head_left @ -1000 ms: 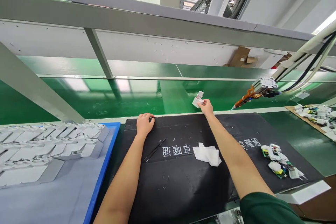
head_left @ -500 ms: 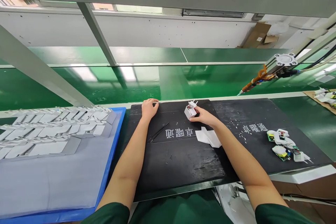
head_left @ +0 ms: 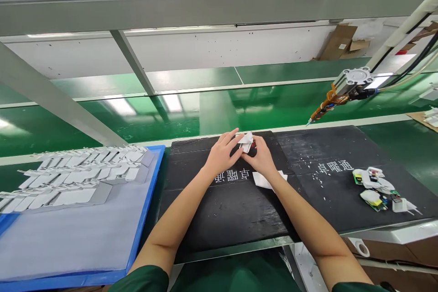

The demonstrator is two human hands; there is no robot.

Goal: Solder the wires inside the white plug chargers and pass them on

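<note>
A small white plug-in charger (head_left: 245, 140) is held up between my two hands at the far part of the black mat (head_left: 226, 214). My right hand (head_left: 263, 157) grips it from the right side, thumb below and fingers behind. On the left, the fingers of my left hand (head_left: 222, 153) close around its other side and top. The fingers hide much of the charger, and its inner parts cannot be made out. Beneath my right wrist lies a piece of white paper (head_left: 263, 180), partly covered by the forearm.
White charger housings stand in rows (head_left: 78, 173) on a blue tray (head_left: 150, 205) at left. Several opened chargers with circuit boards (head_left: 376, 191) lie on the right mat. An orange-tipped pneumatic tool (head_left: 323, 108) hangs over the back right. White crumbs dot the mat.
My left hand has moved right from the mat's far edge to the charger and taken hold of it. The black tweezers on the mat are no longer visible. The view has tilted up slightly.
</note>
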